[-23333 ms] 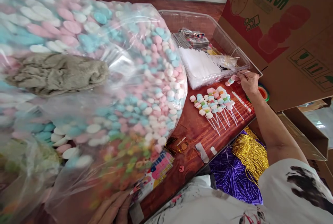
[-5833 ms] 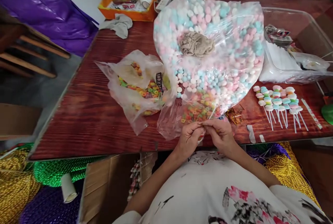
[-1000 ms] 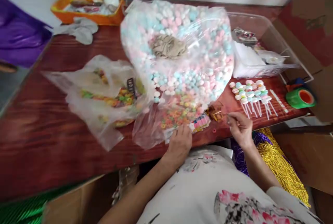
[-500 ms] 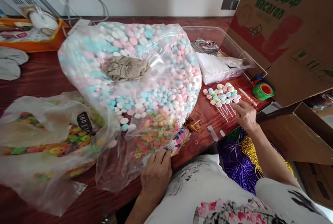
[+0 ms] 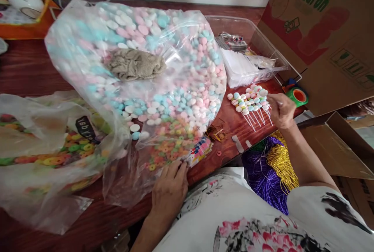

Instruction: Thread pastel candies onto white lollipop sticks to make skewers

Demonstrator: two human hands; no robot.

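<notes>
My left hand lies palm down at the table's front edge, fingers stretched out. It rests by the lower end of a clear bag of ring-shaped cereal and touches or nearly touches some small printed cards. Over at the right, my right hand is curled beside a row of candy skewers, white sticks threaded with pastel pieces. Motion smears its fingers, and what they pinch is hidden. Behind the left hand spreads a big clear bag of pastel candies with a wrinkled brown cloth on top.
Another cereal bag covers the left side. A clear plastic bin with white paper stands behind the skewers. Green tape and a tall carton are at the right. Gold twist ties lie mid-table; beaded strands hang below the edge.
My right hand has moved up along the right side of the skewers, and its fingers are more curled. My left hand stays by the cards. The whole view has shifted a little.
</notes>
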